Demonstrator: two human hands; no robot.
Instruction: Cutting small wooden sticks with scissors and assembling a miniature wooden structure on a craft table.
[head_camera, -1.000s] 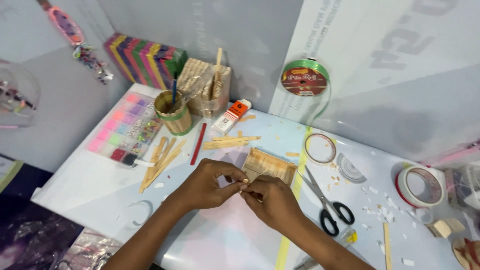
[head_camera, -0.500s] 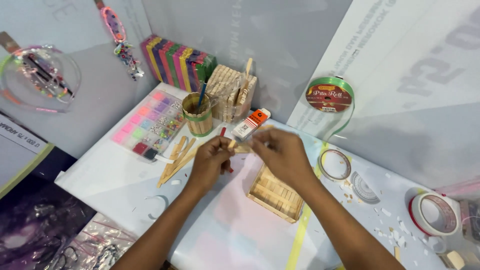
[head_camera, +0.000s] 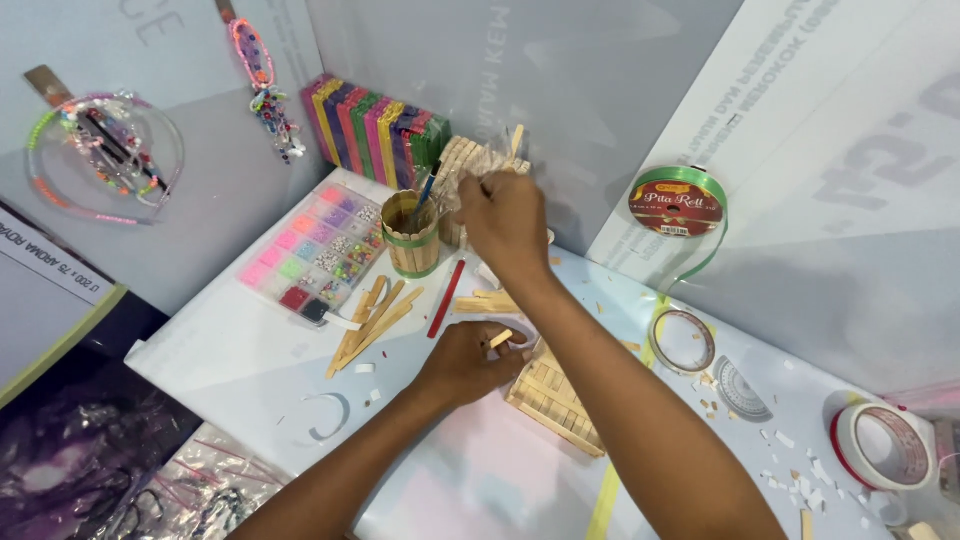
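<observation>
The left hand (head_camera: 468, 362) rests low on the white table (head_camera: 230, 350), its fingers curled closed around a short wooden stick piece (head_camera: 500, 338), which pokes out between thumb and forefinger. This hand sits just against the near corner of a flat panel of wooden sticks (head_camera: 550, 395) laid side by side, lying on the table partly under the right forearm. The right hand (head_camera: 505, 220) is stretched farther away, toward the back wall, its fingers bent and closed on the top of a clear bag of wooden sticks (head_camera: 470, 165) that stands upright; how tightly it grips cannot be told from this angle. Just left of that bag stands a small cup made of wooden sticks (head_camera: 410, 240) with a green band, holding a blue-handled tool. Behind both, a row of coloured packs (head_camera: 370, 125) leans against the wall. In front of the cup lie a red stick (head_camera: 446, 298) and a loose scatter of plain wooden sticks (head_camera: 370, 320). Further left sits a clear bead organiser (head_camera: 310, 250) with pink, green and red compartments. To the right, a green ribbon roll (head_camera: 678, 205) leans on the wall, a clear tape ring (head_camera: 682, 340) lies flat near the forearm, and a red-edged tape roll (head_camera: 882, 445) sits at the far right among small white paper scraps.
</observation>
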